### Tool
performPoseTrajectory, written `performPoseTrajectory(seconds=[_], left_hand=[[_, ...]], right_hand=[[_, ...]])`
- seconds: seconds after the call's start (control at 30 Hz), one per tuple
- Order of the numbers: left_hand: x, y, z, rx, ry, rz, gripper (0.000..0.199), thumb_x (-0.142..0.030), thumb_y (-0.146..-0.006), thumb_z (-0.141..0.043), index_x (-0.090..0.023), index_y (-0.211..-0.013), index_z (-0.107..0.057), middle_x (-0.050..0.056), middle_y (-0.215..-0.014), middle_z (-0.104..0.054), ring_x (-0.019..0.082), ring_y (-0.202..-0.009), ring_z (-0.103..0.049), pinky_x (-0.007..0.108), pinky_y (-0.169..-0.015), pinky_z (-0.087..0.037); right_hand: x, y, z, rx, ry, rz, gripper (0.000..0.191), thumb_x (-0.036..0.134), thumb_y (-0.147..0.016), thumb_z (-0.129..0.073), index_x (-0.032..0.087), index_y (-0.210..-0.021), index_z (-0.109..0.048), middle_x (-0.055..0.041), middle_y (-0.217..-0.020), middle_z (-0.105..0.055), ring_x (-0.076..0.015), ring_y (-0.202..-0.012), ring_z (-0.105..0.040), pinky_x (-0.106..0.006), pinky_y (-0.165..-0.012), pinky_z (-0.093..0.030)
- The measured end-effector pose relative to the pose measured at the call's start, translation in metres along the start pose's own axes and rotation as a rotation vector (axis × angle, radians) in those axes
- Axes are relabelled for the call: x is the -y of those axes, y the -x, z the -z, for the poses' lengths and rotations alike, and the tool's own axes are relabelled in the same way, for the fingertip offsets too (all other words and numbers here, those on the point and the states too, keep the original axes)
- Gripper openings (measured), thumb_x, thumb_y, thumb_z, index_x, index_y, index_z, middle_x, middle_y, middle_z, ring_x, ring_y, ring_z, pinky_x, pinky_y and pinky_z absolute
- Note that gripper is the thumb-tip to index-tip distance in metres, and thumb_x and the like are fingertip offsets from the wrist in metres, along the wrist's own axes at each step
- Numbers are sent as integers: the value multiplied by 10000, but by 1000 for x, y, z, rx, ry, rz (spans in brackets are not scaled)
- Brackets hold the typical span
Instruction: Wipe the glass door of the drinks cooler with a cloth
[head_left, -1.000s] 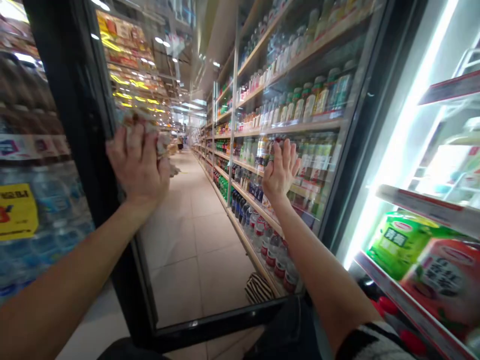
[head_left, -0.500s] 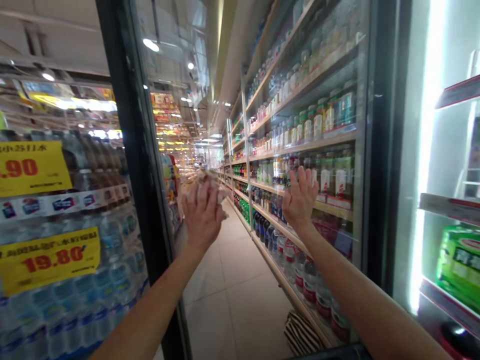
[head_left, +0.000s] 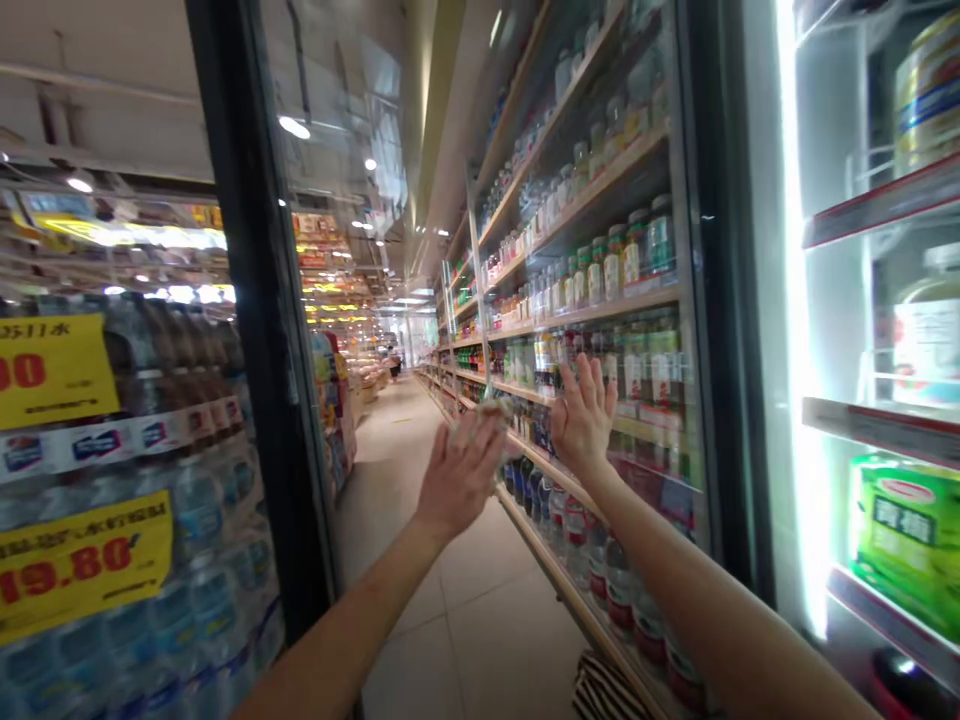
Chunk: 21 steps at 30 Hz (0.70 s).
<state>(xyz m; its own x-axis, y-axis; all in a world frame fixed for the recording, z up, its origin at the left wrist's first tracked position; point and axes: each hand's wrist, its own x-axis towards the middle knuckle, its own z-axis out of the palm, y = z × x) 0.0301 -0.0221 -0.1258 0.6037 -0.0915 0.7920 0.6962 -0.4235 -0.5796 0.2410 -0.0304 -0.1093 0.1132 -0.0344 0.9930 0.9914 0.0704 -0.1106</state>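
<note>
My left hand (head_left: 461, 480) is spread over a pale crumpled cloth (head_left: 493, 408), pressing it to the glass of an open fridge door (head_left: 259, 300). Motion blurs the cloth, and most of it is hidden under the fingers. To its right, my right hand (head_left: 585, 415) lies with fingers stretched out and palm toward the same glass, holding nothing. Bottles on long shelves and a tiled floor appear in or through the pane behind both hands.
Shrink-wrapped water bottles (head_left: 202, 590) with a yellow price sign (head_left: 82, 565) are stacked at left. On the right, lit fridge shelves (head_left: 877, 430) hold a green pack (head_left: 907, 530) and bottles. Striped fabric (head_left: 607, 690) shows at the bottom.
My left hand has moved right and slightly down across the glass with the cloth, closer to my right hand. The view has turned a little right, showing more of the fridge interior.
</note>
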Motion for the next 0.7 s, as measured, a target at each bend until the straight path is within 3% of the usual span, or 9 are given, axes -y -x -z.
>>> performPoseTrajectory(seconds=[0.07,0.1,0.27,0.3,0.37,0.47,0.53,0.7], left_hand=[[-10,2,-5,38,14,-156,539,-282,-808,-517,-224,-1331,-398,45,-1408,-386,216,-1378,-155,442,-1135,-58],[-9,-1,-6,38,13,-168,524,-282,-812,-513,-229,-1323,-409,40,-1403,-395,210,-1375,-172,435,-1136,-57],[18,-33,-2,-91,-39,217,492,-269,-840,-465,-223,-1326,-404,58,-1388,-418,242,-1367,-196,473,-1111,-123],[18,-36,-2,-98,-50,241,492,-268,-844,-457,-216,-1330,-398,64,-1397,-404,251,-1369,-185,484,-1106,-126],[7,-33,-5,-66,-51,152,498,-257,-846,-451,-211,-1337,-386,61,-1412,-381,251,-1375,-159,490,-1110,-106],[-15,-20,-11,13,-8,-118,515,-241,-836,-457,-217,-1344,-374,39,-1418,-373,221,-1378,-155,460,-1128,-51],[-13,-20,-11,22,11,-170,507,-240,-838,-457,-216,-1338,-381,30,-1410,-389,206,-1376,-165,438,-1134,-34],[24,-49,-3,-88,-45,185,480,-255,-858,-433,-185,-1331,-389,72,-1400,-401,234,-1378,-150,467,-1117,-90]], right_hand=[[0,0,0,-14,6,11,495,242,-859,-349,202,-1351,-381,-113,-1417,-382,-230,-1360,-243,-484,-1088,-177],[-1,0,-1,-24,9,17,492,242,-860,-349,200,-1348,-385,-114,-1412,-390,-231,-1358,-248,-482,-1088,-180],[-2,0,-2,-35,4,22,467,250,-864,-353,189,-1321,-421,-120,-1400,-406,-236,-1356,-253,-485,-1087,-185],[-1,0,-2,-25,0,18,470,253,-864,-352,191,-1325,-415,-119,-1405,-400,-237,-1359,-247,-489,-1086,-182],[-1,0,-1,-11,-10,7,479,255,-865,-345,196,-1337,-397,-115,-1414,-388,-234,-1363,-236,-493,-1088,-175],[-2,0,0,-10,-12,12,477,259,-868,-342,191,-1337,-394,-117,-1418,-380,-228,-1365,-231,-484,-1091,-171],[-3,1,0,-16,-5,23,468,259,-870,-343,185,-1328,-407,-120,-1413,-387,-226,-1363,-237,-475,-1091,-172],[-4,1,-1,-27,1,19,449,268,-875,-330,183,-1302,-440,-111,-1399,-410,-217,-1362,-240,-464,-1092,-175]])
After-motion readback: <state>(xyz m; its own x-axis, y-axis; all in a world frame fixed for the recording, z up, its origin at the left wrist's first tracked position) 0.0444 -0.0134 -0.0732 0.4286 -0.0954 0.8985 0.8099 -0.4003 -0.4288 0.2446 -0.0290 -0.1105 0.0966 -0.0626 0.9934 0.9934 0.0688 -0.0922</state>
